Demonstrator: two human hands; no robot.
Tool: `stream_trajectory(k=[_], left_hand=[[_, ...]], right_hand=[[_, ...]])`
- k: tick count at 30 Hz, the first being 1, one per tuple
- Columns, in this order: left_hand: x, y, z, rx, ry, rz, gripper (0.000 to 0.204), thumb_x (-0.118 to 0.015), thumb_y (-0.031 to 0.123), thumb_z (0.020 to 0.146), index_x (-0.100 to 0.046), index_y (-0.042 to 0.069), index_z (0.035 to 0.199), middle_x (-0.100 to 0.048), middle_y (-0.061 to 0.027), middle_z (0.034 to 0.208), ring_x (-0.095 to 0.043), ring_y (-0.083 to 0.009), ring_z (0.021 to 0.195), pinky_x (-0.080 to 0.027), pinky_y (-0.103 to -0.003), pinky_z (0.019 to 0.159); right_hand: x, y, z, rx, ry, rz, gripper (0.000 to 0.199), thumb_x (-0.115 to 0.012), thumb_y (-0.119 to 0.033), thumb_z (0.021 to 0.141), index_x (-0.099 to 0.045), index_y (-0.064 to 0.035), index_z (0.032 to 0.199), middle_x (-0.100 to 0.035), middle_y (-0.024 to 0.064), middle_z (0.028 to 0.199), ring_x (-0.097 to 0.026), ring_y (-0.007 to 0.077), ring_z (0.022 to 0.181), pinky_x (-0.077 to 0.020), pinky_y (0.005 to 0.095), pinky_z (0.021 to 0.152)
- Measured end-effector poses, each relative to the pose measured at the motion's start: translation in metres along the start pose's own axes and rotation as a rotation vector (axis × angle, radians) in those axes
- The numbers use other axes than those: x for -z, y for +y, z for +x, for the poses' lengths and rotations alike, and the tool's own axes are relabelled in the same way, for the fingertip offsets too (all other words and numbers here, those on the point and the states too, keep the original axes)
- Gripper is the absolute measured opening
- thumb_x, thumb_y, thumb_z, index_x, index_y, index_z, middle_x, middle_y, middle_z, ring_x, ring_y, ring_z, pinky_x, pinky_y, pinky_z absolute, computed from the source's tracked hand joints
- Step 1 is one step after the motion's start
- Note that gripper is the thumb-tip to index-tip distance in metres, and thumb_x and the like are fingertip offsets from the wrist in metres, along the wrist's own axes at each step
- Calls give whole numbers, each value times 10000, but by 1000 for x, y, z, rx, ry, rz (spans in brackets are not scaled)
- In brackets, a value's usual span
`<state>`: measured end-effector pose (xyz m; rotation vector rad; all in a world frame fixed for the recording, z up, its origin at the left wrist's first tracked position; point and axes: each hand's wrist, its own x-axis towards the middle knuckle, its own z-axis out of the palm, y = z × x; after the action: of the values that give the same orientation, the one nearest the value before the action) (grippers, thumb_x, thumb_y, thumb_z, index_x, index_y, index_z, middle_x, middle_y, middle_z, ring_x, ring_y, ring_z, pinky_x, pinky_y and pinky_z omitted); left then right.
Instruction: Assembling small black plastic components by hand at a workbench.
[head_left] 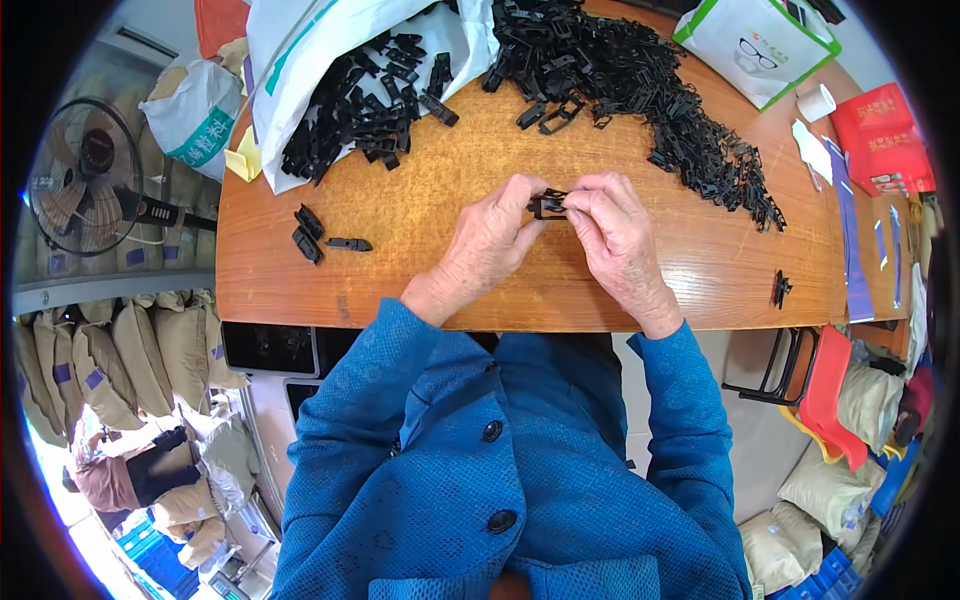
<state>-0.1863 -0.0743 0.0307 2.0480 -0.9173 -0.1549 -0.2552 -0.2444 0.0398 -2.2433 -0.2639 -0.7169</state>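
Observation:
Over the middle of the wooden table [420,280], my left hand [488,235] and my right hand [622,240] meet at a small black plastic clip-like part [549,206]. Fingertips of both hands pinch it from opposite sides. Its frame shows an opening in the middle; finer details are too small to make out. Beyond my hands spreads a large heap of similar black parts [610,65], trailing toward the right. More black pieces [370,110] spill from a white sack [285,60] at the far left.
A few loose black pieces [308,240] lie at the table's left, and another small black piece [781,288] near its right edge. A white-and-green bag [755,50] and red packages [882,138] stand far right. A fan [90,160] is at left, a red chair [832,390] at right.

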Motion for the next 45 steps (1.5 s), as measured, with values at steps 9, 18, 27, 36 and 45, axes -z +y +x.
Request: stream_trajectory(k=[9,18,27,36,45], left_hand=[[4,2,-12,-89,44,-235,397,-654,-6,786,-520,48,1155,-627,-146,968,-660,-270,881,-535,-347,748],[8,-7,-5,12,-59,-250,382,-652,14,800,-524,42,1158,-642,-166,1008,-661,-284,918,-538,-352,785],[6,-28,4,189,-122,-359,395,-678,-11,798,-541,19,1167,-649,-119,1010,-657,-189,951,-540,-293,809],[49,-71,57,-184,119,555,267,-633,0,742,-582,39,1002,-581,-102,948,-598,-277,827,-512,-352,700],[74,-90,78,-301,155,795,193,-631,24,731,-534,38,897,-558,-107,854,-580,-277,777,-513,-371,640]], right_hand=[[1,-13,-6,16,-81,26,146,-654,55,775,-597,-9,894,-560,100,912,-554,259,820,-464,325,680],[-9,-2,-13,-196,-122,233,151,-629,81,795,-600,-4,917,-553,98,905,-580,242,777,-475,291,671],[-32,5,-9,-41,-101,25,186,-649,71,757,-614,-3,925,-576,127,907,-587,283,801,-482,346,684],[-38,19,-17,-281,-107,69,216,-657,47,765,-622,-10,970,-605,136,828,-600,303,737,-474,346,656],[-43,16,-25,-854,75,823,193,-586,-75,921,-583,-2,1100,-651,44,948,-619,104,728,-470,201,586]])
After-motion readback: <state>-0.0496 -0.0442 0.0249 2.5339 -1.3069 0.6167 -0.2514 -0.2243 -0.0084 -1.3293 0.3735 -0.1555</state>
